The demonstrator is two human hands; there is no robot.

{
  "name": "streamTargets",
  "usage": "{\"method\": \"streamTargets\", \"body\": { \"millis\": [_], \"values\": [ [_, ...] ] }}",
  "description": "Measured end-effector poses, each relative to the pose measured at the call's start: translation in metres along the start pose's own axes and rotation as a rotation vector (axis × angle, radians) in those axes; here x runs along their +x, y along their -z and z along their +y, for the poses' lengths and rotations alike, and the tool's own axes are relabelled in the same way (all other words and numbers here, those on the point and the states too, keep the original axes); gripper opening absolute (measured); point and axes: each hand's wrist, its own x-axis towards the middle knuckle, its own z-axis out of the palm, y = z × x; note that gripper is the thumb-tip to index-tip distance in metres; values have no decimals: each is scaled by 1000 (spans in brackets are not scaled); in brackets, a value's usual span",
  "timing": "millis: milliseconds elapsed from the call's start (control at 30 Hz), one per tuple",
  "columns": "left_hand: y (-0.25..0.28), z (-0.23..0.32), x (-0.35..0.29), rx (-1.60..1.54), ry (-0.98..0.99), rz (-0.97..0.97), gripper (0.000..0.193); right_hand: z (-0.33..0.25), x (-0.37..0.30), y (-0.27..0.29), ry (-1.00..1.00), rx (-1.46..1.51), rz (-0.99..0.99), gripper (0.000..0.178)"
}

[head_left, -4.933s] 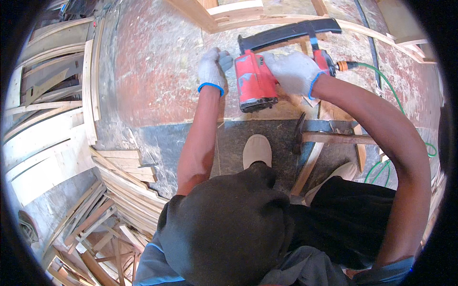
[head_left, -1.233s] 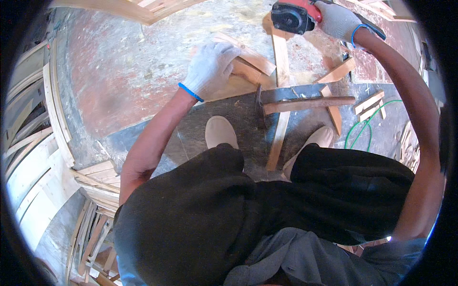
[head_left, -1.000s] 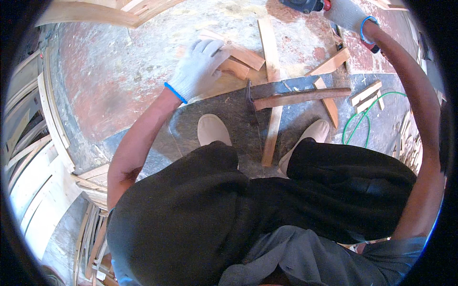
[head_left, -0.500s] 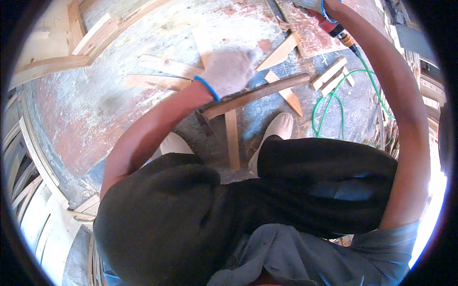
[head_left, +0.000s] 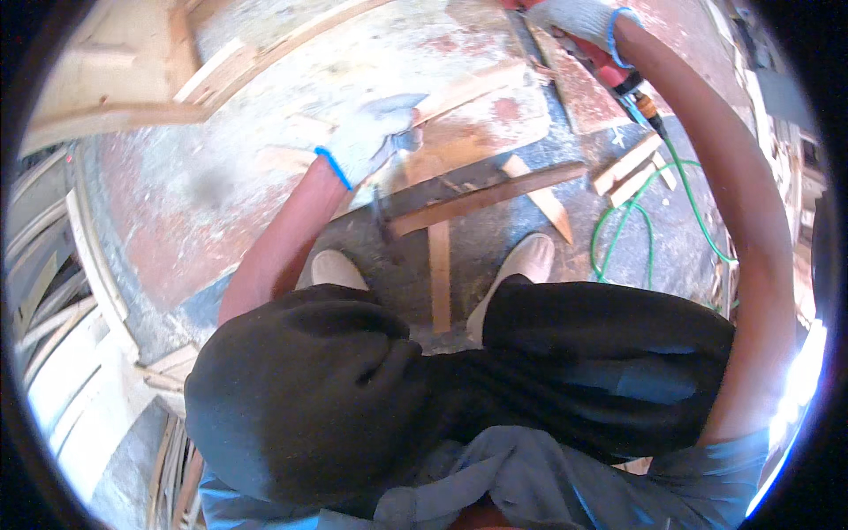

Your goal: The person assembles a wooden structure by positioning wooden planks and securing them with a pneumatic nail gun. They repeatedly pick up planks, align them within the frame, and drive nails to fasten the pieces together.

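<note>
My left hand (head_left: 375, 132), in a pale work glove with a blue cuff, is closed on the near end of a pale wood piece (head_left: 473, 91) over the worn board. My right hand (head_left: 579, 22), gloved the same way, grips a red nail gun (head_left: 601, 64) at the upper right. The gun's front end is cut off by the picture's edge. From an orange-and-black coupling (head_left: 649, 108) at its handle runs a green air hose (head_left: 671, 155). A long brown strip of wood (head_left: 490, 196) lies nearer me, across a narrow upright-lying slat (head_left: 440, 274).
A wooden frame (head_left: 115, 119) stands at the upper left. Short wood blocks (head_left: 625, 163) lie beside the looped hose, and a pointed slat (head_left: 541, 196) rests by my right foot (head_left: 530, 258). Strips of wood (head_left: 97, 274) line the left side.
My left hand has moved left and now has hold of a pale wood piece. My right hand and the nail gun have come further into view, shifting left and down.
</note>
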Motion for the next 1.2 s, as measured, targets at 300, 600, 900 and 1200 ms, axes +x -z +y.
{"method": "streamTargets", "body": {
  "millis": [300,600,900,1200],
  "values": [
    [81,-19,-175,-570,-263,414,25,8,55,-33,203,-213,52,38],
    [88,-64,-154,-666,-297,285,36,-3,-3,-85,479,-650,86,54],
    [112,-25,-117,-815,-228,307,50,31,-27,-76,453,-864,-13,73],
    [95,30,-80,-596,-310,355,45,20,-27,-61,378,-747,-234,63]
  ]
}}
